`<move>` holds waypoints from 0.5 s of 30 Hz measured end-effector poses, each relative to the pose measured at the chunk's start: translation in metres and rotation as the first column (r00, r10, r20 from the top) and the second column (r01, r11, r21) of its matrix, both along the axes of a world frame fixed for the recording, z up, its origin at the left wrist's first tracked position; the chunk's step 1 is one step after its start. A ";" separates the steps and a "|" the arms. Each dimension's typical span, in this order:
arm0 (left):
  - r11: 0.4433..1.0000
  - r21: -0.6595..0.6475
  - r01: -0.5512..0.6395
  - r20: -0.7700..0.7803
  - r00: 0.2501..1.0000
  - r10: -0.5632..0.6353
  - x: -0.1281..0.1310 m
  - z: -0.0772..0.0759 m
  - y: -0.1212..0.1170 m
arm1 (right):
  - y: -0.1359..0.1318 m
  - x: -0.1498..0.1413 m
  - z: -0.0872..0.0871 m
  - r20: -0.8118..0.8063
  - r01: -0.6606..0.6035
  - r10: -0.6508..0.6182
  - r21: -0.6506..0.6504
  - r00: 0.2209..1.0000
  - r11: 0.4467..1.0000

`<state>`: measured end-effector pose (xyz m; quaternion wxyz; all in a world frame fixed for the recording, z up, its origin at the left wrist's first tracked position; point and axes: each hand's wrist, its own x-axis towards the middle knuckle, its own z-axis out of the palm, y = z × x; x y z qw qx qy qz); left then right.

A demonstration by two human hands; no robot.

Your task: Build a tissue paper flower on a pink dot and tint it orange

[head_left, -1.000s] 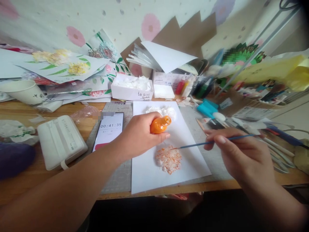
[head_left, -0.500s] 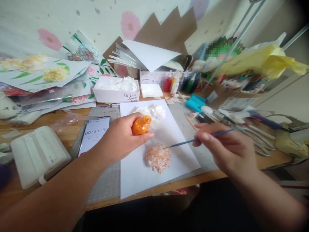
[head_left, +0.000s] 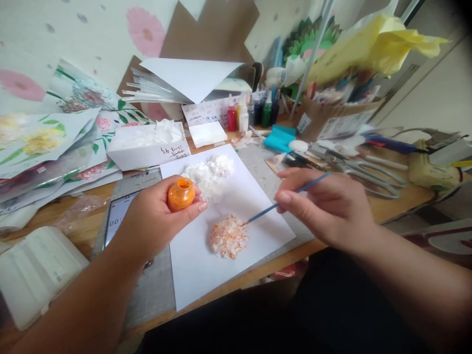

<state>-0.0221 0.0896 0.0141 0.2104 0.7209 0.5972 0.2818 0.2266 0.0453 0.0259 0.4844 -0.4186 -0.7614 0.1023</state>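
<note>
My left hand [head_left: 155, 211] is wrapped round a small open glass jar of orange paint [head_left: 181, 195], held over the left side of a white paper sheet [head_left: 206, 275]. Between the thumb and fingers of my right hand [head_left: 324, 206] is a thin blue paintbrush [head_left: 283, 200]. Its tip is at the upper right edge of a ruffled white flower with orange-tipped petals [head_left: 229, 237]; whether it touches I cannot tell. Behind it on the sheet lie plain white ruffled flowers [head_left: 210, 172], partly hidden by my left hand.
A box of white scraps [head_left: 147, 142] stands behind the sheet, with paint bottles [head_left: 231, 115] further right. A phone [head_left: 116, 216] lies by my left forearm, near a pale case [head_left: 37, 275]. Scissors [head_left: 372, 177] and a cardboard box [head_left: 332, 118] are at the right.
The view has shifted right, so things sit further left in the picture. My left hand holds the jar more upright. The brush is tilted more steeply, its tip still by the orange-tipped flower.
</note>
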 end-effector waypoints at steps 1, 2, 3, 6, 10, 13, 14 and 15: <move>1.000 0.004 -0.020 0.004 1.000 0.020 0.001 0.000 0.000 | 0.000 0.000 0.001 0.004 -0.005 0.005 0.004 1.000 1.000; 0.999 0.006 -0.037 0.008 0.999 0.037 0.003 0.000 0.000 | -0.001 0.001 0.001 -0.003 0.004 -0.004 0.007 1.000 1.000; 0.999 0.005 -0.051 0.014 0.999 0.051 0.004 0.000 0.000 | -0.001 0.001 0.001 -0.017 0.027 -0.027 0.009 0.999 1.000; 0.998 -0.008 -0.062 0.033 0.998 0.062 0.007 0.001 0.000 | -0.001 0.002 0.001 -0.038 0.083 -0.083 0.010 0.996 0.996; 0.997 -0.042 -0.060 0.049 0.997 0.062 0.009 0.003 -0.001 | 0.001 0.001 -0.003 0.056 0.021 -0.022 0.031 0.998 0.999; 0.996 -0.069 -0.062 0.054 0.996 0.066 0.011 0.005 -0.003 | 0.001 0.000 -0.004 0.048 0.044 -0.045 0.013 0.998 0.999; 0.995 -0.075 -0.060 0.054 0.997 0.064 0.012 0.006 -0.004 | 0.001 0.000 -0.004 0.039 0.060 -0.060 0.002 0.997 0.998; 0.995 -0.079 -0.056 0.053 0.997 0.060 0.012 0.006 -0.005 | 0.001 0.000 -0.004 0.040 0.069 -0.069 -0.005 0.997 0.998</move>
